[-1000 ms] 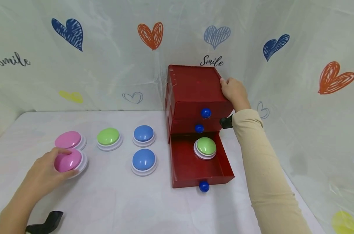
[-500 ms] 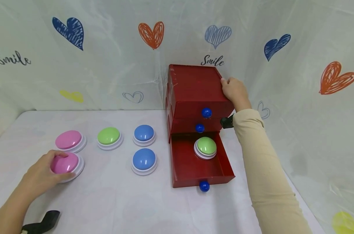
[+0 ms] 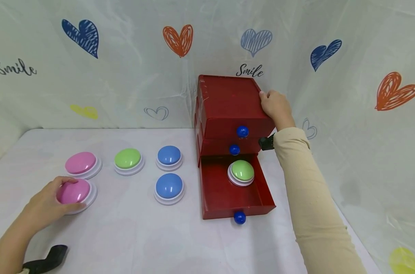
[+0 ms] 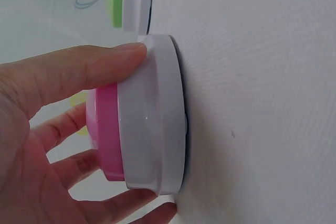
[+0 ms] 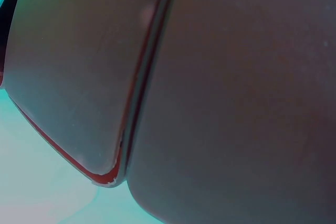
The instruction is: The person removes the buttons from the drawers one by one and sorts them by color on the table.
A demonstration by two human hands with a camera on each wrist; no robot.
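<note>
At the left of the head view, my left hand [image 3: 46,207] holds a pink dome push button [image 3: 73,191] by its white base, low over the table. The left wrist view shows the thumb on the base's rim [image 4: 149,124] and the fingers round its far side. My right hand [image 3: 276,108] grips the right top edge of a red drawer box [image 3: 231,97], its fingertips partly hidden. The bottom drawer [image 3: 214,198] is pulled out with a green push button [image 3: 242,170] inside. In the right wrist view, dark box walls [image 5: 236,98] fill the picture.
Behind the held button stands another pink button [image 3: 80,163]. Further right are a green button [image 3: 128,158] and two blue buttons, one at the back [image 3: 169,155] and one nearer [image 3: 168,185]. A patterned curtain [image 3: 125,76] backs the white table [image 3: 142,239].
My left hand has shifted the pink button slightly left and toward the front, apart from the other pink button. My right hand keeps its place on the drawer box.
</note>
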